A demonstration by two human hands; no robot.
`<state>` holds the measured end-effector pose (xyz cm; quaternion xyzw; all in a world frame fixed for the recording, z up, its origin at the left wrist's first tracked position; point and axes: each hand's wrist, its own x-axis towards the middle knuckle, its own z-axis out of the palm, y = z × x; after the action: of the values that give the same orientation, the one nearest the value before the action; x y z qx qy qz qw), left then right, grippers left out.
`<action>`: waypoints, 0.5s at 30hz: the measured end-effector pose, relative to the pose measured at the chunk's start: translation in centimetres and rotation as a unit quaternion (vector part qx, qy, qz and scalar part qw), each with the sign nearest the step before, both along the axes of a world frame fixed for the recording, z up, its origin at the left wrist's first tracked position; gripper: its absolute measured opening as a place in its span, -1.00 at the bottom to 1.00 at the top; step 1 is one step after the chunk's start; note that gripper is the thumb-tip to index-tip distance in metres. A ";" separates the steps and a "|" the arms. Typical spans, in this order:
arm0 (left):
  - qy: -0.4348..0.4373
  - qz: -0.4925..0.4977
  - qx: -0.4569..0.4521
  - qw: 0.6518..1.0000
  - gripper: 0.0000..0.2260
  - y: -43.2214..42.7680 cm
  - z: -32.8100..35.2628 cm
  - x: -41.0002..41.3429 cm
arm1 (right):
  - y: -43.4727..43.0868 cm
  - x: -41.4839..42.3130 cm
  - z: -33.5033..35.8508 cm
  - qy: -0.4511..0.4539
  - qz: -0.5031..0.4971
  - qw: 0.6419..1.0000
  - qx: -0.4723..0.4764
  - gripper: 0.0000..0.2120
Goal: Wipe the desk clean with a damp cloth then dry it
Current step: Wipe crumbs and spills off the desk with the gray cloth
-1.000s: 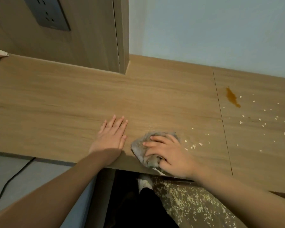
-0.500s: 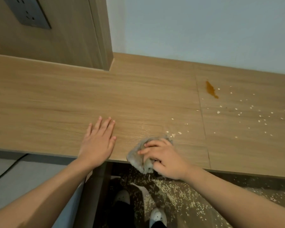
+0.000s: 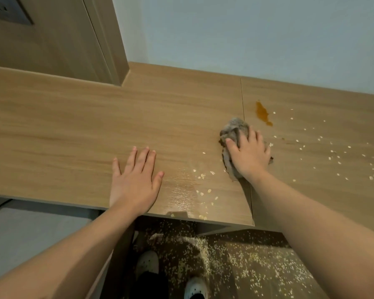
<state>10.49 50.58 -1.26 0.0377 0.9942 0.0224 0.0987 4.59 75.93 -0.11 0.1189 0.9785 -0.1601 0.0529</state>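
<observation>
Wood-grain tabletop (image 3: 52,130): pale, smooth, matt laminate across the whole view, made of two boards that meet at a thin seam (image 3: 242,98) right of centre.
Grey wall socket (image 3: 7,9): far left, set in a wooden upright panel (image 3: 63,39) rising at the tabletop's far edge.
Left hand (image 3: 134,182): flat on bare tabletop close to the near edge. The fingers are straight and spread and hold nothing. It looks like a brace.
Wet streak (image 3: 181,190): a glossy sheen just right of the left hand, reaching the near edge and dotted with a few pale oat-like flakes (image 3: 203,175).
Grey crumpled cloth (image 3: 231,131): on the tabletop at the seam, right of centre, bunched into a wad. Its far end pokes out past the fingertips.
Right hand (image 3: 249,156): on top of the cloth, fingers curled over the wad, gripping it and pressing it down.
Handling: the cloth is soft, limp and light. It is probably damp, so it should cling and drag rather than glide. It is best kept bunched under the palm with the fingers over its hump.
Amber stain (image 3: 262,114): a small, elongated, shiny smear just far-right of the cloth, not touching it. It likely needs a firmer rub.
Right board: more flakes, loosely scattered, which will probably roll ahead of the cloth.
Dark floor (image 3: 235,262): below the near edge, thickly sprinkled with flakes.
</observation>
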 end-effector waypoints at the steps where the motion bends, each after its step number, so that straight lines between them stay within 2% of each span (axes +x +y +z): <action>1: 0.002 0.000 0.000 1.000 -0.46 0.0 0.0 0.0 | -0.6 0.6 -0.2 0.004 0.033 0.999 0.022 -0.51; 5: 0.006 0.001 0.008 1.000 -0.47 0.0 0.1 0.0 | -3.2 7.2 -0.7 0.062 0.250 0.966 0.025 -0.58; 7: 0.005 0.003 0.011 1.000 -0.47 0.0 0.3 0.0 | -2.8 9.7 -0.7 0.092 0.307 0.947 0.023 -0.63; 9: 0.004 0.003 0.012 1.000 -0.47 0.0 0.3 0.1 | -2.1 8.6 -0.3 0.069 0.299 0.952 -0.013 -0.62; 11: 0.005 0.002 0.014 1.000 -0.47 0.0 0.3 0.1 | -2.1 4.9 0.0 0.055 0.223 0.973 -0.037 -0.62; 13: 0.011 0.001 0.014 1.000 -0.48 0.0 0.3 0.1 | -2.9 1.0 -0.1 0.071 0.158 0.985 -0.018 -0.62; 15: 0.012 0.000 0.014 1.000 -0.49 0.0 0.2 0.1 | -4.4 -0.4 0.2 0.072 0.160 0.984 -0.007 -0.60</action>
<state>10.56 50.63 -1.03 0.0395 0.9949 0.0360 0.0858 4.21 71.55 0.05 -0.0515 0.9849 -0.1650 0.0084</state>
